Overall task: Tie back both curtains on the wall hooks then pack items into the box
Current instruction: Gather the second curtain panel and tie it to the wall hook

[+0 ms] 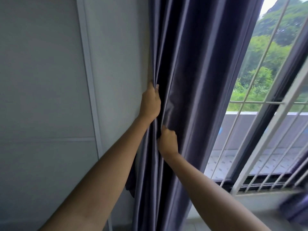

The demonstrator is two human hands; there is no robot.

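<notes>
A dark purple-grey curtain (196,84) hangs in deep folds beside the window, gathered towards the wall on its left. My left hand (150,102) grips the curtain's left edge against the wall, thumb on the front of the fabric. Just below it and a little to the right, my right hand (168,140) is curled round a bunch of folds. No wall hook or tie-back shows; the fabric and my hands cover that part of the wall. A second dark curtain's lower edge (293,209) shows blurred at the bottom right. No box is in view.
A pale panelled wall (50,97) with a white vertical trim strip (90,90) fills the left half. To the right is a window with white bars (260,104) and a sill, with green trees outside.
</notes>
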